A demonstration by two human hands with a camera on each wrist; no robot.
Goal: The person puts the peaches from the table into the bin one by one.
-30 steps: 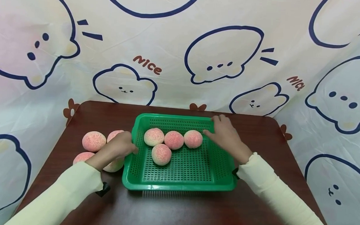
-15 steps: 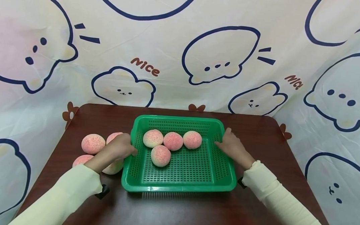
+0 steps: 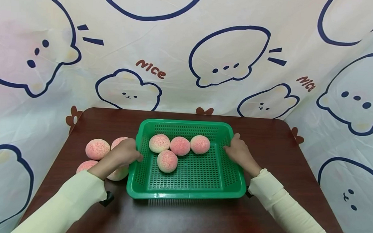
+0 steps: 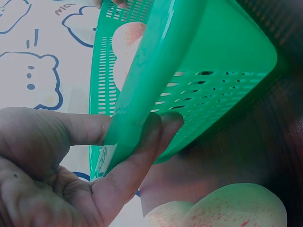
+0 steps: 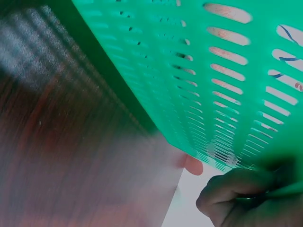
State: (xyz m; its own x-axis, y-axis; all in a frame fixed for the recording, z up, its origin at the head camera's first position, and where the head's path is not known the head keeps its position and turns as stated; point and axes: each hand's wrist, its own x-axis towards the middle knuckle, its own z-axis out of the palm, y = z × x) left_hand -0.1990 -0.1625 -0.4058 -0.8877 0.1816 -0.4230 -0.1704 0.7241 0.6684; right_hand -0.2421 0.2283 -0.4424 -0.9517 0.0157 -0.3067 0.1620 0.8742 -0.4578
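A green plastic basket [image 3: 186,195] with slotted walls sits on the table, holding several pink-and-cream peaches [image 3: 167,161] toward its back left. My left hand [image 3: 125,152] pinches the left rim; in the left wrist view the thumb is on the inner side and the fingers [image 4: 135,165] lie under the rim outside. At the opposite side my right hand [image 3: 242,153] grips the right rim, thumb over the inside. In the right wrist view its curled fingers [image 5: 236,189] show below the rim, partly in shadow. More peaches [image 3: 97,149] lie on the table beside my left hand, some partly hidden by it.
The dark brown wooden table [image 3: 182,220] extends around the basket on all sides. A white cloth [image 3: 177,43] with blue cartoon outlines hangs behind and along both sides. Both wrists carry small black devices [image 3: 107,198].
My right hand has come down from the basket's back right corner to the middle of the right rim and grips it. The left hand keeps its hold; basket and peaches stay put.
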